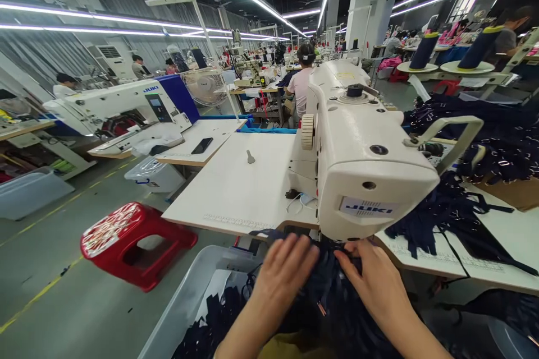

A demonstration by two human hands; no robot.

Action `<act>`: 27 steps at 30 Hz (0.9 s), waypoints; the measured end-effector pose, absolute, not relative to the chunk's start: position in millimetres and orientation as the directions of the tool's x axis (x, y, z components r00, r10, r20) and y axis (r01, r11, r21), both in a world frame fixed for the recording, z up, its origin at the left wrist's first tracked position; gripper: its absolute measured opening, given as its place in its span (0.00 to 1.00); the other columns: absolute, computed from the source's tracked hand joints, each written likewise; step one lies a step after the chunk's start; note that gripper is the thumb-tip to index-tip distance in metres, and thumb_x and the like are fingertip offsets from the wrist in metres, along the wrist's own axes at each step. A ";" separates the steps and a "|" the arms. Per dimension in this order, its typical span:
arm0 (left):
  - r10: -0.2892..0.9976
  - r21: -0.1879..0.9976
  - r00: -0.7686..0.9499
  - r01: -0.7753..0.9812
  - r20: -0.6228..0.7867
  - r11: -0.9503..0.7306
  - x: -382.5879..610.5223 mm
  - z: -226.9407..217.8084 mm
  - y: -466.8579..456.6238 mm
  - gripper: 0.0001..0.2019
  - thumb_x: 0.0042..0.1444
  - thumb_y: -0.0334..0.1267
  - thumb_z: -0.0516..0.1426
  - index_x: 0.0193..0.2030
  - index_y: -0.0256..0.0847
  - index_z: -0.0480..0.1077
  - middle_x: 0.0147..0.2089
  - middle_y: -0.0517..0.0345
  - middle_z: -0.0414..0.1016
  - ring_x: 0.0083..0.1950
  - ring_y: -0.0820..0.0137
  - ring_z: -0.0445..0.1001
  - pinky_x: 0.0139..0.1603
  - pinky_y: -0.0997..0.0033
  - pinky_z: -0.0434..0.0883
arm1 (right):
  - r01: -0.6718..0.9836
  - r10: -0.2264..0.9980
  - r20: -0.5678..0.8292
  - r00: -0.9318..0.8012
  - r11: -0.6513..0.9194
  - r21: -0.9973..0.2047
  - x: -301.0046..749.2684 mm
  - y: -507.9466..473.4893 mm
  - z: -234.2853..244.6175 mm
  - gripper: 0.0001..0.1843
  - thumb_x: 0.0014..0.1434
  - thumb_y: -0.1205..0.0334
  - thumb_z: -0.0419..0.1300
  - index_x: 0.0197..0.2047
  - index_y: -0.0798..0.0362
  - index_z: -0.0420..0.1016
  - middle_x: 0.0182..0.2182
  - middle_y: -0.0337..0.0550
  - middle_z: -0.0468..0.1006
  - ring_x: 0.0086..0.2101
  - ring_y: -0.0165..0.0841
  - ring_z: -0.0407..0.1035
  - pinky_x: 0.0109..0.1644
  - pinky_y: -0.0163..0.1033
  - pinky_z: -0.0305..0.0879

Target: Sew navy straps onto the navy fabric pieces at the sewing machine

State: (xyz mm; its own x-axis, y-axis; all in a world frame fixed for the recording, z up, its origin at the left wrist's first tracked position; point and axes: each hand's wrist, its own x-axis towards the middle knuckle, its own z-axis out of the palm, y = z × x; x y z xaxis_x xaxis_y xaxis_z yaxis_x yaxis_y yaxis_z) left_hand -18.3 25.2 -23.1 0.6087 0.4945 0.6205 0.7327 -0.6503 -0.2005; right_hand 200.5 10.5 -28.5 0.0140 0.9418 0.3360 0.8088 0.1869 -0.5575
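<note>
Navy fabric at lower centre, pinched in right hand, under blurred left hand, can't tell if gripped there

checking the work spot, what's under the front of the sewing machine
Dark blue cloth shows there, between the left hand and right hand. What lies directly beneath the sewing machine is hidden by the machine itself and the hands.

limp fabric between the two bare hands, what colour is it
The limp fabric is dark navy blue, seen best in the head view.
</note>
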 end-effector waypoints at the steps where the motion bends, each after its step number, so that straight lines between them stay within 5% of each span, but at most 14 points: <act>1: 0.434 -0.258 0.722 0.631 0.538 -0.731 -9.2 -22.8 21.9 0.19 0.67 0.31 0.45 0.62 0.43 0.62 0.64 0.55 0.63 0.66 0.65 0.57 0.65 0.61 0.53 | 0.774 0.956 0.284 0.077 0.123 -0.621 200.9 9.7 -31.0 0.12 0.62 0.48 0.54 0.38 0.48 0.65 0.32 0.44 0.76 0.32 0.41 0.71 0.33 0.43 0.64; 5: 0.477 -0.228 0.797 0.575 0.370 -0.786 14.7 -21.3 11.8 0.20 0.68 0.35 0.44 0.65 0.42 0.58 0.69 0.61 0.56 0.69 0.68 0.51 0.64 0.64 0.52 | 0.452 0.991 0.106 0.083 0.057 -0.890 210.3 13.8 -38.9 0.11 0.63 0.49 0.52 0.40 0.48 0.61 0.33 0.42 0.74 0.37 0.38 0.72 0.39 0.40 0.67; 8: 0.545 -0.119 0.749 0.622 0.376 -0.774 17.2 -21.1 9.5 0.21 0.68 0.35 0.44 0.66 0.43 0.58 0.68 0.62 0.57 0.69 0.67 0.51 0.61 0.62 0.53 | 0.314 0.994 0.103 0.030 0.088 -0.945 219.0 20.0 -41.4 0.10 0.65 0.50 0.49 0.38 0.48 0.60 0.29 0.38 0.70 0.34 0.34 0.70 0.40 0.37 0.66; 16: 0.598 -0.023 0.702 0.655 0.387 -0.755 15.8 -22.2 11.6 0.22 0.66 0.35 0.46 0.66 0.37 0.57 0.67 0.58 0.60 0.68 0.66 0.51 0.60 0.62 0.47 | 0.529 0.991 0.099 0.094 0.035 -0.848 223.8 29.3 -45.3 0.13 0.62 0.48 0.49 0.37 0.48 0.61 0.32 0.42 0.69 0.36 0.38 0.67 0.43 0.44 0.63; 27: 0.603 -0.049 0.686 0.676 0.406 -0.735 18.5 -24.3 11.8 0.21 0.67 0.36 0.45 0.65 0.37 0.59 0.66 0.58 0.62 0.67 0.65 0.54 0.59 0.62 0.49 | 0.575 0.989 0.093 0.111 0.012 -0.818 224.2 31.8 -49.3 0.14 0.61 0.48 0.49 0.36 0.49 0.65 0.33 0.44 0.71 0.37 0.41 0.68 0.42 0.46 0.64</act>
State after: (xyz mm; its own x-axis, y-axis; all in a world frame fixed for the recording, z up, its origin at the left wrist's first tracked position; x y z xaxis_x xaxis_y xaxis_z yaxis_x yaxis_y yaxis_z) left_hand 18.5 11.8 -24.3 0.6862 0.6034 0.4062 0.6758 -0.7354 -0.0493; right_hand 224.2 31.8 -49.3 0.1110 0.9895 0.0928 0.5747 0.0123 -0.8183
